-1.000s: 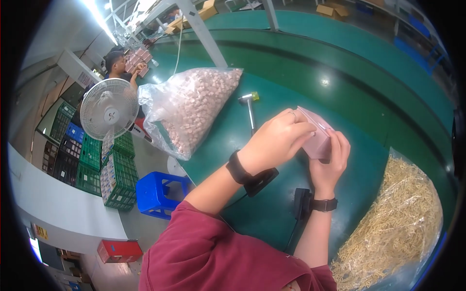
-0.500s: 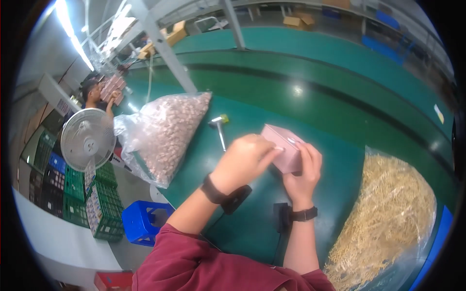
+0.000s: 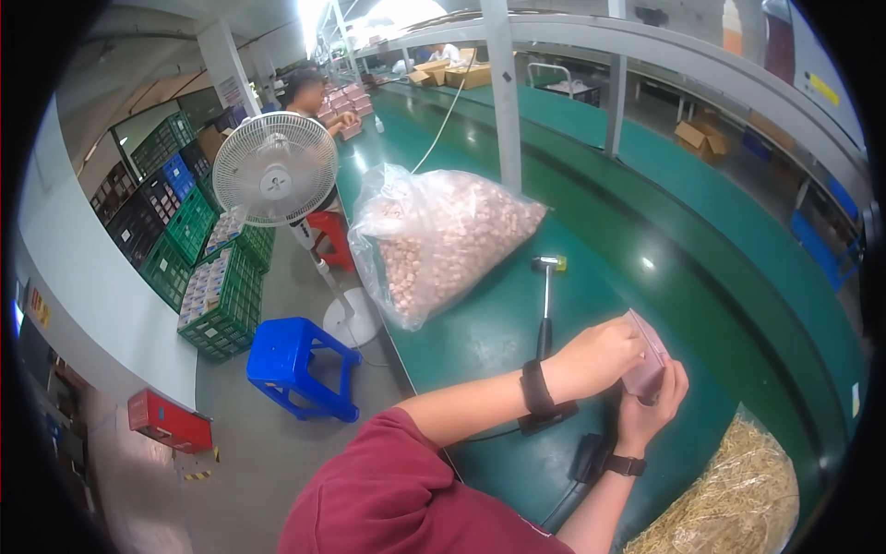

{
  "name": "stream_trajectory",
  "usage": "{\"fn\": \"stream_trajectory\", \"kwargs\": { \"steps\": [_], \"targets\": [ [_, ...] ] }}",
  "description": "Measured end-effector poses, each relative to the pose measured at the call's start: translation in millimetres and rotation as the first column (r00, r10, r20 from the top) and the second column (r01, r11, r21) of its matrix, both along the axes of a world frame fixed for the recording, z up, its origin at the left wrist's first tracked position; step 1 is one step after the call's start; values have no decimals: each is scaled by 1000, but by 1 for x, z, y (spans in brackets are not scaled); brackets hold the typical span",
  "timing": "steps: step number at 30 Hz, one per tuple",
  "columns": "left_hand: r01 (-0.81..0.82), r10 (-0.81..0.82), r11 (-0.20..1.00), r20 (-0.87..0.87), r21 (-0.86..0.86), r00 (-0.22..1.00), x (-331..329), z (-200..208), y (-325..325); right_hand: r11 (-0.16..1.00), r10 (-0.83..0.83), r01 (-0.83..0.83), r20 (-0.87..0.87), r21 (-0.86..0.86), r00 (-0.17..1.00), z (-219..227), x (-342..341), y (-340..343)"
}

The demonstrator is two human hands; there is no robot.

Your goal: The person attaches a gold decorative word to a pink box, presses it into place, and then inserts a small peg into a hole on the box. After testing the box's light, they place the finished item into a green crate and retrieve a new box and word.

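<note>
A small pink box [image 3: 646,371] is held above the green worktop, tilted. My right hand [image 3: 657,406] wraps round its near right side. At the box's left side is my left hand [image 3: 604,355], its fingers curled in closely; whatever they pinch is hidden. Both wrists wear dark bands with black devices attached. A hammer [image 3: 546,300] with a metal shaft, black grip and yellowish end lies just beyond my left wrist. Farther left rests a clear bag [image 3: 452,245] full of small pale pink pieces. Near my right forearm lies another clear bag [image 3: 729,489] of thin yellowish pieces.
Left of the worktop [image 3: 498,471] stand a white fan [image 3: 275,175], a blue stool [image 3: 286,355], a red box [image 3: 171,420] and stacked green crates [image 3: 221,295]. A grey post [image 3: 503,102] rises behind the pink bag. Beyond the fan, another person [image 3: 309,92] sits near pink boxes.
The view has swung left, so the worktop and my hands appear farther right and lower. My hands still hold the pink box, which is now turned more edge-on.
</note>
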State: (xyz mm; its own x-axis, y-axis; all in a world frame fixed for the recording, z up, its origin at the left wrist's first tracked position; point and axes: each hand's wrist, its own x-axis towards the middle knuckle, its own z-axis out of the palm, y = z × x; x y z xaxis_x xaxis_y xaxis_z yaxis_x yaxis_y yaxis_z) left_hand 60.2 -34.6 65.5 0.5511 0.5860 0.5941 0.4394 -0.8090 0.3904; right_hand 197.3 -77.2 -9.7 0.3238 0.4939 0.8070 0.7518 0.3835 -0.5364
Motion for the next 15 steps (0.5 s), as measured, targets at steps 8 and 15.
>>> {"fn": "stream_trajectory", "kwargs": {
  "steps": [8, 15],
  "targets": [
    [55, -67, 991, 92, 126, 993, 2, -9, 1, 1000, 22, -22, -18, -8, 1000, -4, 0, 3],
    [-122, 123, 989, 13, -87, 992, 0, 0, -4, 1000, 12, -12, 12, 10, 1000, 3, -2, -2]
  ]
}}
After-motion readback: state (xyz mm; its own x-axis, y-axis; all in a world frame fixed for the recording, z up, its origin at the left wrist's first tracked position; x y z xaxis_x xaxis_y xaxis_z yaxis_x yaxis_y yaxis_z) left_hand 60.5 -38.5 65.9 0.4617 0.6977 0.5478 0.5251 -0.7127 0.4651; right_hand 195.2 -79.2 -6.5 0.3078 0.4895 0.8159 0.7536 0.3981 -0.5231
